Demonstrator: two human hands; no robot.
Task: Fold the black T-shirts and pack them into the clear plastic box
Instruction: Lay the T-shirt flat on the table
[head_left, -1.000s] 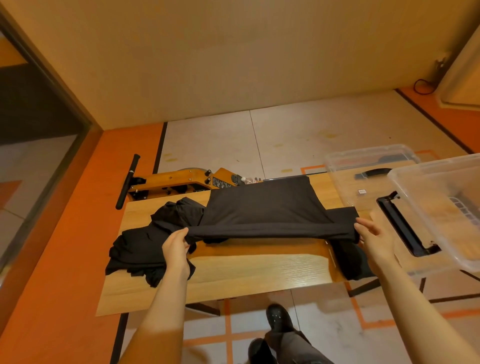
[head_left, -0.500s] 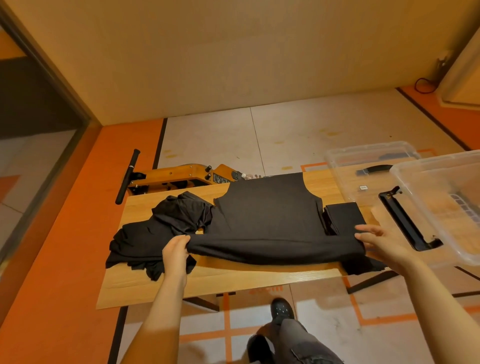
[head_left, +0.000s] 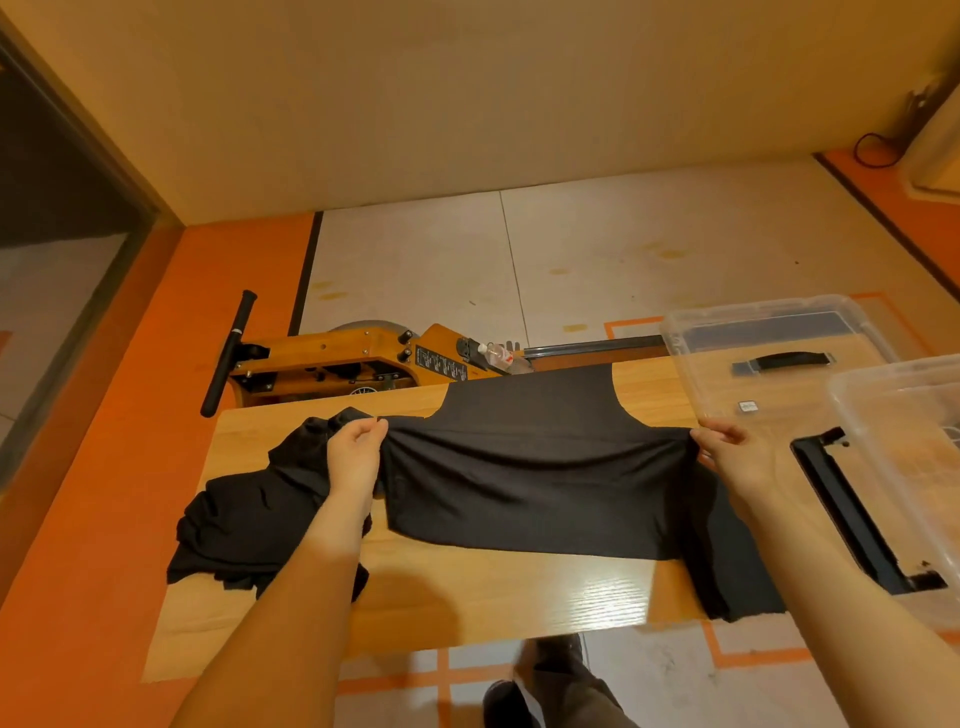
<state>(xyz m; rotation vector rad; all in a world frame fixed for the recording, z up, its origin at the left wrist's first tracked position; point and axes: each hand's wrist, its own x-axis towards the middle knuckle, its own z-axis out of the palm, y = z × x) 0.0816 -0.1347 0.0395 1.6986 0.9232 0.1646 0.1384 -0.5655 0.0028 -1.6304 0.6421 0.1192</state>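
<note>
Your left hand (head_left: 355, 453) pinches the left end of the fold in the black T-shirt (head_left: 535, 483), with your fingers curled around the cloth. Your right hand (head_left: 740, 457) pinches the right end of the same fold. The cloth is stretched between your two hands, just above the middle of the wooden surface (head_left: 467, 587).

The far part of the shirt lies flat and reaches the far edge of the surface. The near part hangs down from your grip and rests on the surface.

A pile of black shirts (head_left: 249, 509) sits crumpled at the left side of the surface, under your left arm. More black cloth (head_left: 727, 561) lies under your right arm, by the near right corner. You cannot tell if it is folded.

The clear plastic box (head_left: 904, 467) sits at the right edge of the surface, partly out of view. Its clear lid (head_left: 769, 358) lies at the far right corner, with a black handle (head_left: 784, 361) showing through it. A black frame (head_left: 852, 514) lies just beside the box.

Behind the far edge, on the floor, sits a wooden machine (head_left: 343, 364) with a black bar (head_left: 228, 353).
</note>
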